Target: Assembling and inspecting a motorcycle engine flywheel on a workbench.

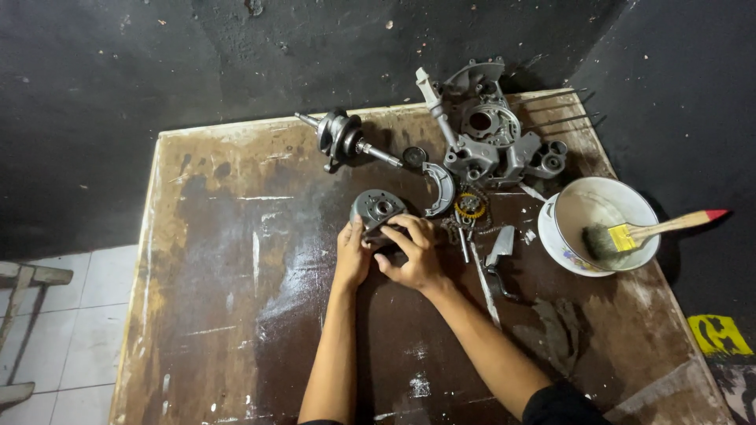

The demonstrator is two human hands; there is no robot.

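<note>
Centre of frame: both hands on a round grey metal part [378, 211], flywheel-like, with a hub hole in its face, resting on the worktop [236, 299]. Left hand [351, 253] at the part's lower left edge, fingers curled against the rim, thumb up along its side. Right hand [411, 253] at the lower right, fingers bent over the edge and over something dark beneath; what exactly sits under the fingers not clear. Both hands partly closed in a grip on the part, not clenched tight.

Worktop brown, worn, streaked with white and dark stains.

Above the part, upper centre: crankshaft [344, 138] lying on its side, shaft ends pointing left and right. Just right of its shaft end, a small dark round disc [414, 157].

Upper right of centre: grey engine case [484, 130], open side up, at the worktop's far edge.

Between case and hands: curved grey shoe-shaped piece [442, 189], just right of the round part. Beside it, a small sprocket with yellow centre [470, 206] and a length of chain [457, 227].

Right of the hands: small grey metal bracket [501, 246].

Right side: white bowl [605, 223] holding a paintbrush [650, 232], bristles inside, wooden handle with red tip jutting right over the rim.

Lower left: pale floor tiles [71, 330].
</note>
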